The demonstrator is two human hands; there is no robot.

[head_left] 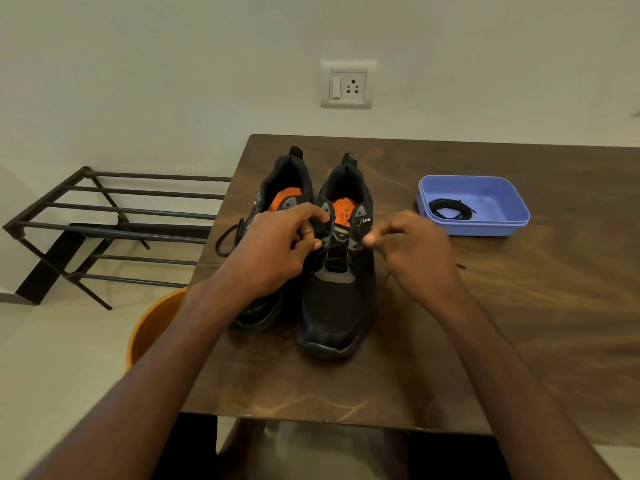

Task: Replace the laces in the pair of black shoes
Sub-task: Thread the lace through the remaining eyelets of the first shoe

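A black metal shoe rack point(114, 216) stands at left, an orange bucket point(152, 327) below it, a wall socket point(348, 85) at top centre.

Dim, warm, even indoor lighting with no hard beam and no visible lamp. Soft sheen across the dark brown wooden tabletop point(519, 306), brightest toward the right half, with no harsh glare. Faint, diffuse shadows beneath the pair of black mesh shoes with orange insoles point(332, 306) and beside the shallow lilac plastic tray point(512, 223). Black uppers sunk into near-featureless dark, detail mostly lost. Slight motion blur on the fingers point(377, 237) of the right hand point(419, 251). Strong wide-angle distortion: far tabletop edge bowed, black metal rack point(114, 216) splayed outward, forearms stretched toward the lower corners. General softness and mild noise over the pale wall point(173, 64).
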